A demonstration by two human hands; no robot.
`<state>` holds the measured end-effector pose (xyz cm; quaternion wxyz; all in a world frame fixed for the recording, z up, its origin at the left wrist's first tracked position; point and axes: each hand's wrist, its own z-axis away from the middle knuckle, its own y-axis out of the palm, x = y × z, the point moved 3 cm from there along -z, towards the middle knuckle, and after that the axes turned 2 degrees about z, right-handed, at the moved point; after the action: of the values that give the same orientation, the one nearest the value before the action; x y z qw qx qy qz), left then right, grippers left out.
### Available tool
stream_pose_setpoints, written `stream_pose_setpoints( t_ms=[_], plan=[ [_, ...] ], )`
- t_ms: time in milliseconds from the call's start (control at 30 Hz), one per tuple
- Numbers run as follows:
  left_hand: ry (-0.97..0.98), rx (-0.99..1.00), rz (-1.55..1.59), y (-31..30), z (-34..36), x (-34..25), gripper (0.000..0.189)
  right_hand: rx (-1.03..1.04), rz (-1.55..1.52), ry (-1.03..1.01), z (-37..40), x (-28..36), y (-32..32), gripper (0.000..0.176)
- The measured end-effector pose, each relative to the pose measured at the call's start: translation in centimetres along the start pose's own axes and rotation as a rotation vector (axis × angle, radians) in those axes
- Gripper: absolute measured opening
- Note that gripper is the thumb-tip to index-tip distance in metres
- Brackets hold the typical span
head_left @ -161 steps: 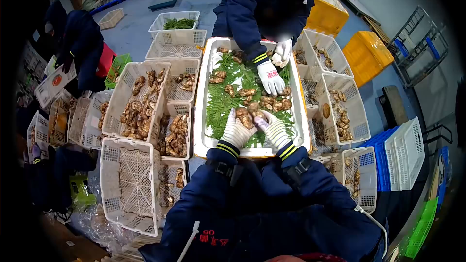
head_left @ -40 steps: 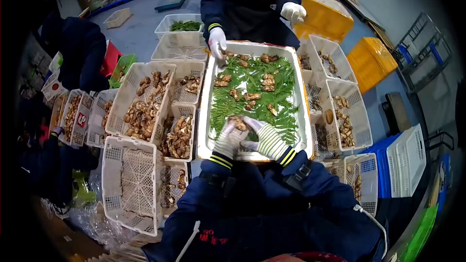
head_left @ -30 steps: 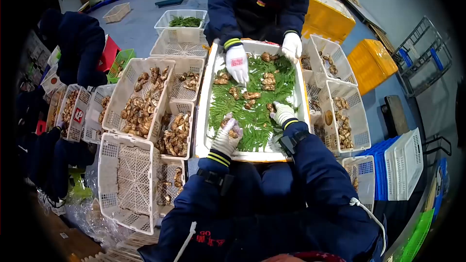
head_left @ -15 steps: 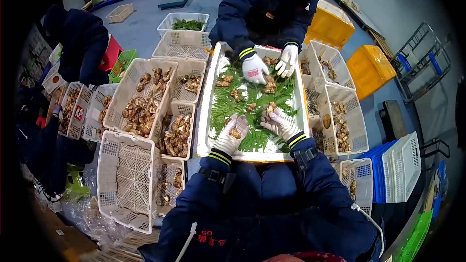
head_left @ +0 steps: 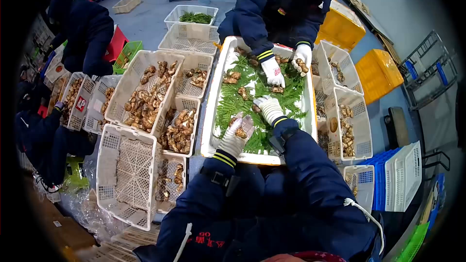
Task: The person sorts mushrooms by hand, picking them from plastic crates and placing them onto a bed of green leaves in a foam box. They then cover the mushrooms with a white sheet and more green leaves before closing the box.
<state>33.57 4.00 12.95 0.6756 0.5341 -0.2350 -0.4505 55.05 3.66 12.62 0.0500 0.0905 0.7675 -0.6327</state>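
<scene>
A white foam box (head_left: 209, 131) lined with green fern leaves (head_left: 228, 103) stands in front of me, with several brown mushrooms (head_left: 232, 77) on the ferns. My gloved left hand (head_left: 238, 133), palm up at the near left of the box, holds a mushroom (head_left: 241, 133). Palm down near the middle, my gloved right hand (head_left: 268, 108) has its fingertips at another mushroom (head_left: 256, 108); its grip on it is partly hidden. Across the box, a co-worker's gloved hand (head_left: 273, 73) touches a mushroom, and their other hand (head_left: 302, 58) holds one.
White crates of mushrooms (head_left: 145, 99) stand at the left, with an empty crate (head_left: 128, 174) nearer me. More crates (head_left: 347, 126) are at the right, beside yellow boxes (head_left: 378, 75) and a metal trolley (head_left: 427, 70). Two other people (head_left: 90, 29) work at the far left.
My right hand has moved left to the middle of the box and turned palm down; the mushroom it held is no longer seen there. The co-worker's right-side hand now holds a mushroom.
</scene>
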Motion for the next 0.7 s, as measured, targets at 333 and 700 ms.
stream_pose_setpoints(
  t_ms=[333,700],
  plan=[
    [0.022,-0.022,-0.004,0.6,0.4,0.0,0.042,0.052,-1.156,0.597,2.0,-1.3,0.7,0.035],
    [0.015,0.006,0.084,0.1,-0.1,0.0,0.04,0.259,-2.068,0.659,5.6,4.4,-8.1,0.048]
  ],
)
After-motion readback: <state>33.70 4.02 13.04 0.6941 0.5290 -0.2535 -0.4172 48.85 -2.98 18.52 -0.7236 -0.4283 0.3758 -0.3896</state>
